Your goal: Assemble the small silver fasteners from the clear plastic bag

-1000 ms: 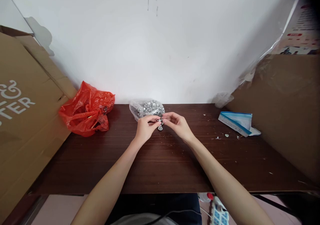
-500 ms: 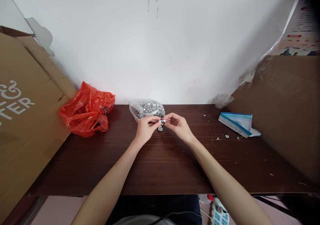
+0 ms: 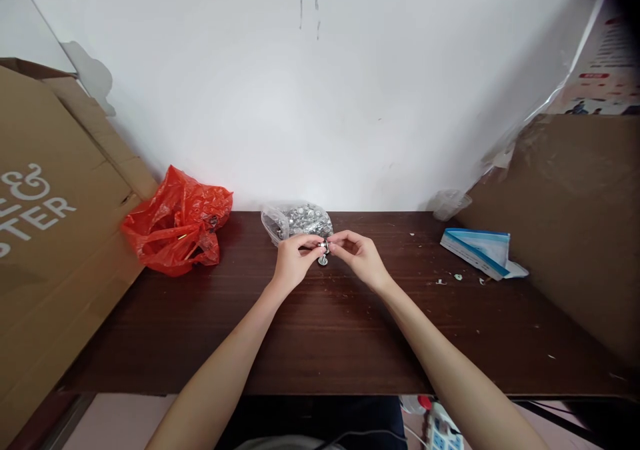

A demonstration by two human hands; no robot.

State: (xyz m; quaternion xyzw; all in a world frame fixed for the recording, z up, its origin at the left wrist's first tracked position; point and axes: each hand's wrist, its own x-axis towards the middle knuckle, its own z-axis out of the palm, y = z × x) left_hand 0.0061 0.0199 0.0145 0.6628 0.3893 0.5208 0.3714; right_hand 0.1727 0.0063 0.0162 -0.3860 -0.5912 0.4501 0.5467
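My left hand is closed in a pinch on a small shiny metal fastener. My right hand pinches the same fastener from the other side, thumb and fingertips together. The fastener's exact kind is too small to make out, and fingertips cover much of it. Just below the fingertips is another small metal piece with a round, disc-like base. Behind my hands lies a clear plastic bag full of silvery metal fasteners, its mouth towards the left.
A crumpled red plastic bag sits at the left by a cardboard box. On the right are a blue-and-white folded packet, small scraps and a crumpled clear bag. A white wall closes off the back of the brown table.
My fingertips have come slightly closer together around the fastener, and less of it shows. The whole view has shifted a little. The bags and packet stay where they were.
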